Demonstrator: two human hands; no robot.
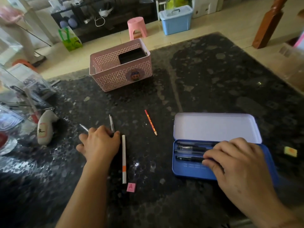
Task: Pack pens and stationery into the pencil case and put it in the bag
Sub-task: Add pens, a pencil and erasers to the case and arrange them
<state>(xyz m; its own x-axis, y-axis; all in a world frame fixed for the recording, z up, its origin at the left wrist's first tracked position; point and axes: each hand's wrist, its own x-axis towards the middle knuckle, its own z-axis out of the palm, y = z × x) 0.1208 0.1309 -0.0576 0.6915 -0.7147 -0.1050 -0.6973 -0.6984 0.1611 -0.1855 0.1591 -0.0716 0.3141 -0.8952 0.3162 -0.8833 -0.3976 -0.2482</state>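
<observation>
Fingers (212,157) of the right hand (236,162) lay curled on the black pens (189,152) in the open pencil case (189,170), pressing, not gripping; left hand (100,143) spread flat over a grey pen (111,123), white pen (123,158) just beside, no grip shown. Risk: w/ the palm dragging, the pens, red pencil (150,122) & pink eraser (131,187) loose on the slick table (213,79) could've rolled off; bag not seen.

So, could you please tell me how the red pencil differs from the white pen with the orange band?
The red pencil looks shorter and thinner than the white pen. The pencil lies slanted, well apart from both hands; the pen lies nearly straight, just beside the left hand. Both lie loose on the dark table, outside the pencil case.
</observation>
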